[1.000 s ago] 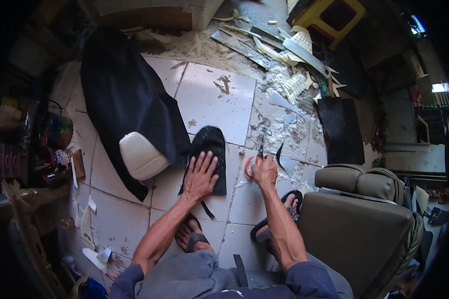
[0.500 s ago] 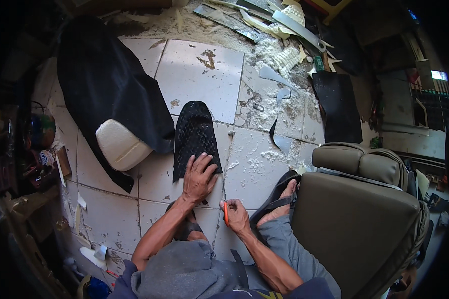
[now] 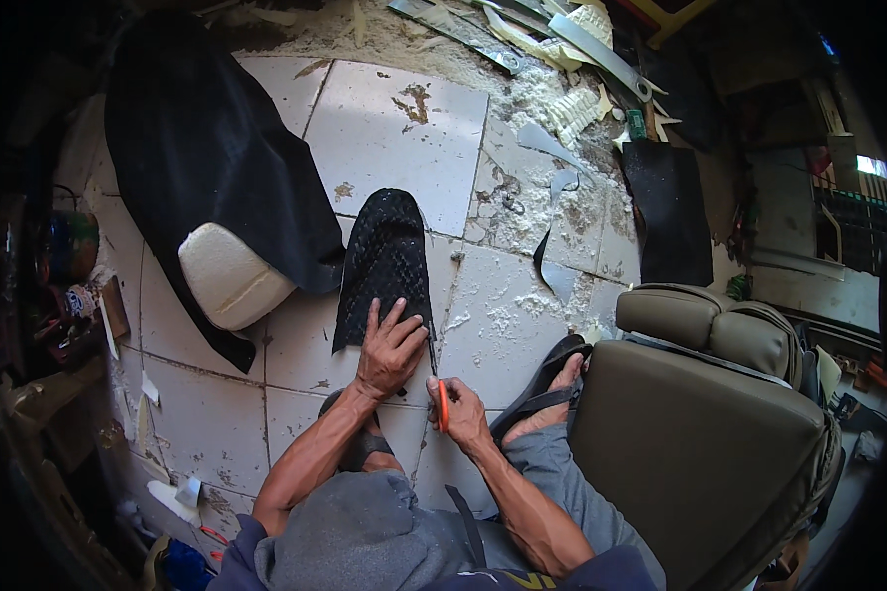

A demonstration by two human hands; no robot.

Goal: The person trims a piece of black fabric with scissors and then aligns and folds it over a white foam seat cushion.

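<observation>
Here: textured black sheet (image 3: pixel 379 251) (tapered), orange-handled scissors (image 3: pixel 443 406).

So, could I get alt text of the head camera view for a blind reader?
A left hand rests on a textured black piece on a tiled floor while the right hand holds orange-handled scissors at that piece's right edge. Farther left are a cream block and a larger black sheet.

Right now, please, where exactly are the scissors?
In the head view, below the centre, the scissors are in the right grip, close to the lower right edge of the black piece.
</observation>
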